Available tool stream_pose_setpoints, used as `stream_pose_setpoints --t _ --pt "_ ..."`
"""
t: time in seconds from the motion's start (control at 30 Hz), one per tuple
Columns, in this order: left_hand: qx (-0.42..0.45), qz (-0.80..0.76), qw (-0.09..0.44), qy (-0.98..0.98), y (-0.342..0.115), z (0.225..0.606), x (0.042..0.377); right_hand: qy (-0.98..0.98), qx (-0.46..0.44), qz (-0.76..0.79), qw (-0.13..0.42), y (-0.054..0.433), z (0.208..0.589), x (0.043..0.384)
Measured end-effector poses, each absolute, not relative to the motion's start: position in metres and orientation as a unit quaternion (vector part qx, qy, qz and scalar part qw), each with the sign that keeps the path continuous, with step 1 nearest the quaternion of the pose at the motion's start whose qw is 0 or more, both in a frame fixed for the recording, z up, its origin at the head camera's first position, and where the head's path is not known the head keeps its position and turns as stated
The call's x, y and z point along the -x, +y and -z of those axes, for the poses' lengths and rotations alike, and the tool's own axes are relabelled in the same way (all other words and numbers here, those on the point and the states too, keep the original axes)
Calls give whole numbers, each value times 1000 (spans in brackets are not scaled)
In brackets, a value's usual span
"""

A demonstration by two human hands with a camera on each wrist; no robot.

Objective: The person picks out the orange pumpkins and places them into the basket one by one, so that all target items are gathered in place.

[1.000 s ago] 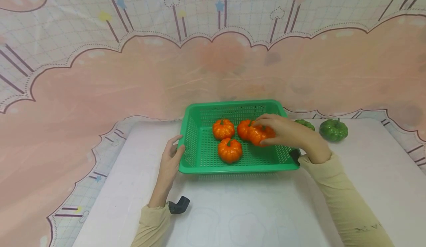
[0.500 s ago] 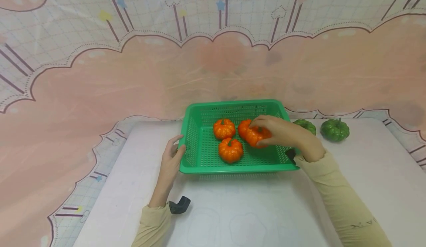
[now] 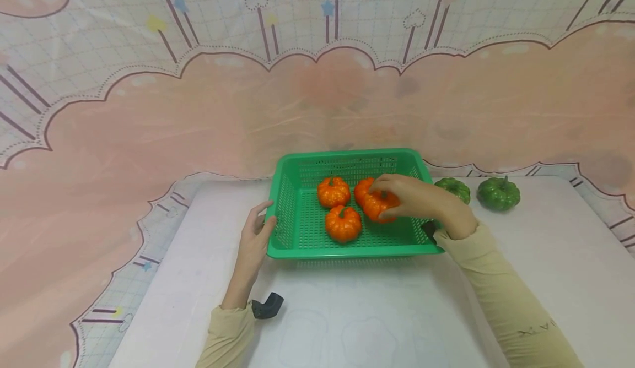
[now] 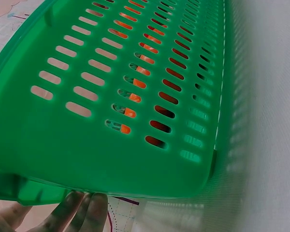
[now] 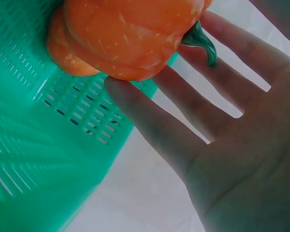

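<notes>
My right hand [image 3: 414, 197] grips a small orange pumpkin [image 3: 376, 208] inside the green plastic basket [image 3: 352, 253]. In the right wrist view, the fingers [image 5: 154, 121] reach under this pumpkin, whose curved green stem shows beside them. Several orange pumpkins are in the basket: one at the back left [image 3: 333, 193], one nearer the front [image 3: 343, 225], and one partly hidden behind the held pumpkin [image 3: 363, 188]. At the basket's left end my left hand [image 3: 254, 238] holds the rim; its fingertips [image 4: 96, 208] show against the end wall in the left wrist view.
Two green pumpkins sit on the white table [image 3: 327, 313] right of the basket: one close by [image 3: 455, 190], partly behind the right arm, and another farther right [image 3: 498, 194]. A patterned pink cloth [image 3: 223, 125] hangs behind the table.
My right hand has moved left and slightly toward me with the orange pumpkin, uncovering more of the nearer green pumpkin. The left hand stays at the basket rim.
</notes>
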State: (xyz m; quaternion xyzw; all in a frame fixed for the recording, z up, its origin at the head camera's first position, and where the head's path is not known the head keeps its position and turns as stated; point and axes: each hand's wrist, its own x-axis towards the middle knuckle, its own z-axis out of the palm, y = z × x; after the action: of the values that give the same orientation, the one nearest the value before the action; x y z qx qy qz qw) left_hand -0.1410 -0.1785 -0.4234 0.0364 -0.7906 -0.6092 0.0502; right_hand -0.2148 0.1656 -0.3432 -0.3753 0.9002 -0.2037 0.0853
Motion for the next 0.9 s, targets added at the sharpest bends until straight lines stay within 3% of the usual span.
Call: stream_pose_setpoints --t 0.9 --pt "-30 620 49 -783 -179 424 142 902 371 190 115 157 347 217"
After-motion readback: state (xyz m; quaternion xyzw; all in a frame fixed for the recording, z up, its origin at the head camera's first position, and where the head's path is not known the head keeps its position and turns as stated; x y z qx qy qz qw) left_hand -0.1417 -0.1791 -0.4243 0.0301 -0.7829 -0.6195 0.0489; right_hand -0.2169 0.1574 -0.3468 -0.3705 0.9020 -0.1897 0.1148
